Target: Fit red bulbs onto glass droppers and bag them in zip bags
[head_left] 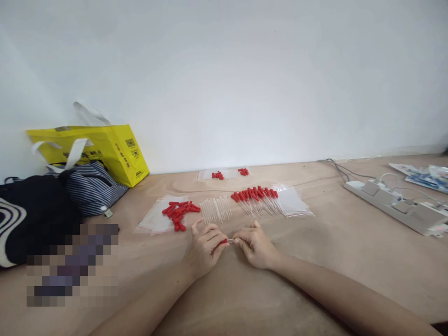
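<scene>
Low over the table, my left hand (208,245) pinches a red rubber bulb (223,241). My right hand (255,243) grips a thin clear tube (230,241) whose end meets the bulb; how far it sits inside is hidden by my fingers. Just beyond the hands lies a row of loose clear tubes (216,210). To their left, a pile of red bulbs (178,212) rests on clear plastic bags (150,219). Finished-looking droppers, red bulbs on clear stems (257,193), are fanned out at the right, beside more flat plastic bags (294,200).
Near the wall, small heaps of red bulbs (217,175) lie on a plastic bag. A yellow bag (122,154), a striped bag (94,184) and a black bag (38,214) stand left. A white power strip (392,207) with cables lies right, near printed packets (427,177).
</scene>
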The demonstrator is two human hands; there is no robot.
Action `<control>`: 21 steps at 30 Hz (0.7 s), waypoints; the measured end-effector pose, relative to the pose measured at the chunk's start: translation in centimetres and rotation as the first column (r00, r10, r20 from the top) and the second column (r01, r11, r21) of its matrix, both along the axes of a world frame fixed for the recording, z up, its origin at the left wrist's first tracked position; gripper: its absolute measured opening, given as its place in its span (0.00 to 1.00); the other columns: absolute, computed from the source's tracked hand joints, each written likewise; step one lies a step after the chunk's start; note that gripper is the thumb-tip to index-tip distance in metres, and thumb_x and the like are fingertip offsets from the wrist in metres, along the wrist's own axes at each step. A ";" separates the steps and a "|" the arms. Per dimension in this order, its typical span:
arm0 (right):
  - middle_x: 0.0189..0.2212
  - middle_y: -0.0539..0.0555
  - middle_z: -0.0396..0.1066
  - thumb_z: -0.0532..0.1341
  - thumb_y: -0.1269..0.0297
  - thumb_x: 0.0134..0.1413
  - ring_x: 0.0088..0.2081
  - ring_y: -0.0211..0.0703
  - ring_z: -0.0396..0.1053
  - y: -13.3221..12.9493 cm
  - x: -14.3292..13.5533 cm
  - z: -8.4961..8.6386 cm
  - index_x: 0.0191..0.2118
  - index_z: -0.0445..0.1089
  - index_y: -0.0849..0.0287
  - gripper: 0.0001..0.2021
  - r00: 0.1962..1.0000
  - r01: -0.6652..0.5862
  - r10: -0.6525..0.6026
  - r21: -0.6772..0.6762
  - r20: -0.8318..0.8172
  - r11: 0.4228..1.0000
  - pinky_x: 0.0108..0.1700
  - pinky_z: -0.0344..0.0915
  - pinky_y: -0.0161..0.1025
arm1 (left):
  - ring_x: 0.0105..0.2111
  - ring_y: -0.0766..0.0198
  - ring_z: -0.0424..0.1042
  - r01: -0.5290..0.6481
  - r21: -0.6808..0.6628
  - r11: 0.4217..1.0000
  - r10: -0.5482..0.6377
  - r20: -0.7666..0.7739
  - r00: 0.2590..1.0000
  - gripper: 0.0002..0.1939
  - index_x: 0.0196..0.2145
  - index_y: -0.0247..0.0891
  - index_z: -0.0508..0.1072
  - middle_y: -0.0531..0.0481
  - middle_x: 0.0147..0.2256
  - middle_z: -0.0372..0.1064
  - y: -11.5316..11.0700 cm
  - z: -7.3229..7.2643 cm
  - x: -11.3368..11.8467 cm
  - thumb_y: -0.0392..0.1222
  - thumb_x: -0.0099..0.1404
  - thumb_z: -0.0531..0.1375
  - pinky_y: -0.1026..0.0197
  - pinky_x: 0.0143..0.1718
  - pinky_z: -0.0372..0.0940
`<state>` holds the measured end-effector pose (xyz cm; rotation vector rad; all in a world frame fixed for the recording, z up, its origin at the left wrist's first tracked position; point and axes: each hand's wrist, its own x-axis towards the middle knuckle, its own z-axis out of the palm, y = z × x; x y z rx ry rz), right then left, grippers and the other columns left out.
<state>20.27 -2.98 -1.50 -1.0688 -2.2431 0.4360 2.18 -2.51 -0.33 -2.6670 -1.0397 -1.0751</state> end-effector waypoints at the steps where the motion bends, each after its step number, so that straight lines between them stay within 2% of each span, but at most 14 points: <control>1: 0.26 0.49 0.70 0.47 0.68 0.56 0.27 0.34 0.63 0.0 -0.1 0.1 0.29 0.66 0.59 0.12 1.000 0.008 -0.008 -0.027 -0.007 1.000 0.36 0.44 0.36 | 0.31 0.64 0.67 -0.001 0.006 1.000 0.001 -0.006 1.000 0.07 0.26 0.40 0.69 0.57 0.24 0.71 0.0 0.1 0.0 0.40 0.60 0.54 0.49 0.51 0.37; 4: 0.26 0.47 0.70 0.48 0.68 0.56 0.28 0.34 0.63 0.0 -0.3 0.2 0.28 0.66 0.59 0.12 0.999 0.028 -0.031 -0.101 -0.038 0.995 0.37 0.45 0.36 | 0.31 0.64 0.67 -0.008 0.053 0.999 0.009 -0.017 1.000 0.08 0.26 0.41 0.70 0.57 0.24 0.71 0.0 0.2 -0.1 0.39 0.60 0.53 0.49 0.52 0.36; 9: 0.23 0.46 0.68 0.48 0.68 0.55 0.27 0.34 0.62 0.1 -0.5 0.4 0.25 0.65 0.60 0.13 0.997 0.039 -0.050 -0.165 -0.064 0.986 0.38 0.48 0.35 | 0.31 0.65 0.68 -0.023 0.206 0.978 0.024 -0.002 1.000 0.10 0.26 0.42 0.71 0.58 0.22 0.71 0.1 0.1 -0.1 0.40 0.62 0.52 0.50 0.53 0.38; 12: 0.23 0.47 0.68 0.48 0.69 0.56 0.27 0.34 0.62 0.0 -0.6 1.0 0.26 0.66 0.59 0.13 1.000 0.001 -0.003 -0.136 -0.012 0.991 0.37 0.49 0.34 | 0.32 0.64 0.68 -0.067 0.229 0.971 0.067 0.010 0.998 0.11 0.27 0.43 0.71 0.58 0.23 0.72 0.4 0.2 -0.2 0.42 0.62 0.52 0.49 0.53 0.39; 15: 0.27 0.49 0.70 0.50 0.68 0.55 0.32 0.38 0.63 0.2 -0.5 1.7 0.30 0.68 0.57 0.11 0.994 -0.022 0.024 -0.024 0.102 0.999 0.38 0.48 0.36 | 0.34 0.62 0.68 -0.124 0.194 0.973 0.130 -0.015 0.991 0.09 0.30 0.46 0.72 0.57 0.28 0.73 0.8 0.5 -0.7 0.44 0.62 0.52 0.47 0.52 0.39; 17: 0.29 0.50 0.71 0.52 0.66 0.53 0.35 0.40 0.63 1.1 0.1 2.1 0.32 0.70 0.54 0.10 0.988 0.058 -0.064 0.043 0.143 0.997 0.40 0.48 0.38 | 0.38 0.59 0.66 -0.195 0.162 0.967 0.206 -0.051 0.977 0.09 0.37 0.47 0.71 0.53 0.35 0.73 1.2 0.7 -1.2 0.47 0.60 0.54 0.46 0.51 0.39; 19: 0.33 0.50 0.72 0.52 0.65 0.53 0.37 0.41 0.64 2.8 1.3 2.2 0.32 0.71 0.53 0.10 0.961 0.249 -0.253 0.046 0.111 0.967 0.40 0.49 0.38 | 0.43 0.55 0.64 -0.325 0.122 0.938 0.334 -0.066 0.940 0.18 0.45 0.45 0.67 0.47 0.42 0.69 1.6 0.8 -2.0 0.50 0.57 0.55 0.46 0.50 0.42; 20: 0.34 0.50 0.72 0.52 0.65 0.53 0.37 0.41 0.64 3.8 2.1 2.2 0.33 0.71 0.52 0.10 0.924 0.372 -0.372 0.013 0.092 0.928 0.39 0.49 0.37 | 0.44 0.53 0.62 -0.397 0.100 0.913 0.404 -0.070 0.912 0.21 0.47 0.43 0.65 0.45 0.44 0.68 1.8 0.8 -2.4 0.50 0.56 0.56 0.46 0.49 0.43; 21: 0.34 0.50 0.72 0.52 0.64 0.52 0.37 0.41 0.65 4.9 3.0 2.1 0.32 0.71 0.52 0.11 0.858 0.510 -0.506 -0.018 0.090 0.860 0.39 0.50 0.37 | 0.45 0.52 0.61 -0.461 0.076 0.884 0.466 -0.076 0.881 0.23 0.48 0.42 0.63 0.43 0.45 0.66 2.0 0.9 -2.8 0.50 0.56 0.55 0.46 0.49 0.43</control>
